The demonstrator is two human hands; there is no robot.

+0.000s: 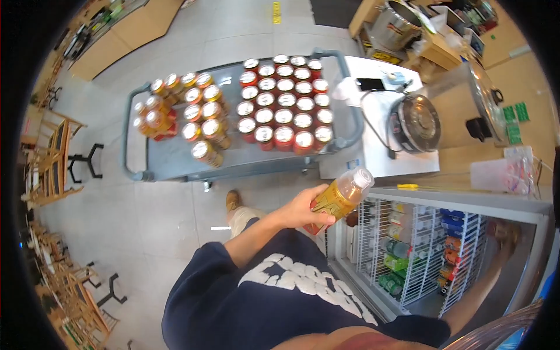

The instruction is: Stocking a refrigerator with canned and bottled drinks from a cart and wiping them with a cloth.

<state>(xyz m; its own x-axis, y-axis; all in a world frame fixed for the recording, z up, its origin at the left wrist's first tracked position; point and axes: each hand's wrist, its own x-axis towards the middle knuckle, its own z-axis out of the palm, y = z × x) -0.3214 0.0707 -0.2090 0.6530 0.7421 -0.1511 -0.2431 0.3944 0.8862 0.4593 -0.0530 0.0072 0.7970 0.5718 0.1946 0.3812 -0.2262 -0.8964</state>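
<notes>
My left hand point(302, 210) grips a clear plastic bottle point(339, 199) with a white cap and a yellow-and-red label. The bottle is tilted, its cap towards the upper right, above the near edge of a drinks fridge point(341, 245). Inside the fridge, bottles and cans stand between white wire racks point(422, 258). At the fridge's far right side, my right hand point(509, 234) is blurred and in shade; something reddish shows beside it, and whether it is held cannot be told. Ahead, a grey trolley point(175, 153) carries rows of red cans point(284, 116), gold cans point(205, 113) and a yellow-and-red group of drinks point(155, 118).
Right of the trolley, a counter holds a phone point(369, 84), a corded round cooker point(415, 124), a yellow cutter point(407, 187) and a plastic bag point(512, 170). A steel pot point(396, 26) stands farther back. Wooden chairs point(57, 153) line the left.
</notes>
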